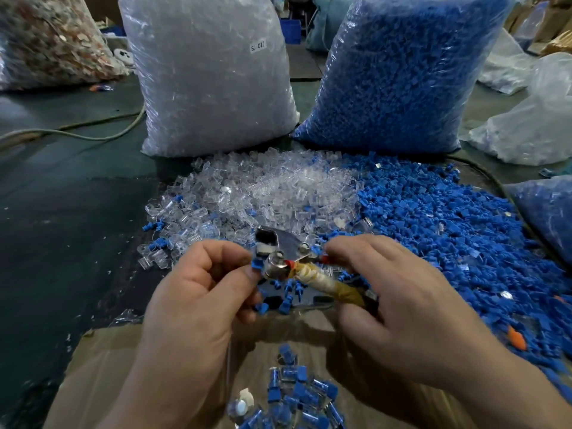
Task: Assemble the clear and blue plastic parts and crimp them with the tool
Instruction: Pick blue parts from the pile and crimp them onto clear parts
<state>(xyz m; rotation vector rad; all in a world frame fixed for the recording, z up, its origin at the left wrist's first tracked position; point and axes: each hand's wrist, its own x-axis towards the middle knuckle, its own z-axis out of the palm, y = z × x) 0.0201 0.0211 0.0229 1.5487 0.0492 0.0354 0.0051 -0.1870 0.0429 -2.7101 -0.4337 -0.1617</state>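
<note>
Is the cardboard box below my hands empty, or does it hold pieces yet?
Holds some: a small heap of blue-and-clear pieces lies in the cardboard box, with much bare cardboard around it.

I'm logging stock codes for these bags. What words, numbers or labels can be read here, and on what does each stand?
"SJ-017": on a small white sticker, upper front of the big bag of clear parts; the dash is faint.
Nothing else is readable: no print shows on the bag of blue parts, the tool or the cardboard box.
</note>
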